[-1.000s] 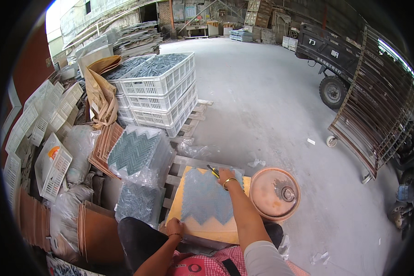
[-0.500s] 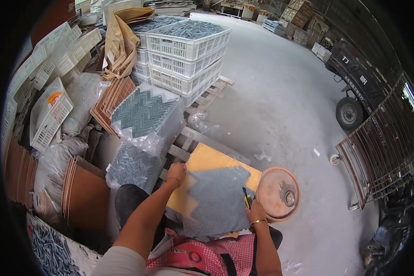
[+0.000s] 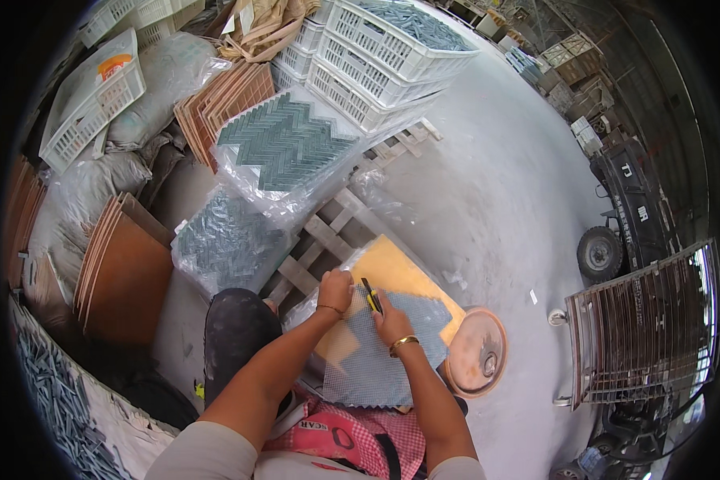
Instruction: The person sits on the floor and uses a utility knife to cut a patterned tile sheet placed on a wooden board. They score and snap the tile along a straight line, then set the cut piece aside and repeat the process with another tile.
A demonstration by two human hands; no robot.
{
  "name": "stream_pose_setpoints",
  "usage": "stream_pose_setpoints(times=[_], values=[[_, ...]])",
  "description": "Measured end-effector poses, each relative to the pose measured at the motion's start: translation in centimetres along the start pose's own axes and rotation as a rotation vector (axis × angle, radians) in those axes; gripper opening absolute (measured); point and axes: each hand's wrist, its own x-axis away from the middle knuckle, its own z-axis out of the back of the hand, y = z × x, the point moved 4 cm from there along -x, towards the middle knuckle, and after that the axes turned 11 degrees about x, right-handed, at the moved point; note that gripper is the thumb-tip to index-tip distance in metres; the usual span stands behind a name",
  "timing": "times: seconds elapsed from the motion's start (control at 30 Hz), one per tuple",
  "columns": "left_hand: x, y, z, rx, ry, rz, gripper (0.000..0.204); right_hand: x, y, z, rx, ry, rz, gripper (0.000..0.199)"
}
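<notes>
Grey mesh sheet (image 3: 376, 360) on orange board (image 3: 392, 276), hands pressing, right hand (image 3: 390, 322) gripping yellow knife (image 3: 370, 296)

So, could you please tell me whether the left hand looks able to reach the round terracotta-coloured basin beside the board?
Probably not easily: the left hand rests at the board's far-left edge, while the round basin sits past its right side, with the right hand and its yellow-handled cutter lying between.

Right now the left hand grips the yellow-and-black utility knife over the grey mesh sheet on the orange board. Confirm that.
Wrong hand. In the head view the right hand grips the yellow-and-black utility knife over the grey mesh sheet on the orange board; the left hand holds no knife.
</notes>
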Motion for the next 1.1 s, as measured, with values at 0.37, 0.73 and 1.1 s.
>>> stream_pose_setpoints(times=[0.37, 0.73, 1.1], values=[[0.4, -0.8, 1.3, 0.192, 0.001, -0.012, 0.006, -1.6, 0.2, -1.9, -0.084, -0.021, 0.069, 0.051], [0.4, -1.4, 0.8, 0.236, 0.058, 0.007, 0.006, -1.5, -2.3, 0.7, 0.124, -0.117, 0.037, 0.047], [0.2, -1.4, 1.3, 0.268, 0.069, 0.091, 0.007, -1.0, -2.2, 0.6, 0.305, -0.157, 0.05, 0.046]])
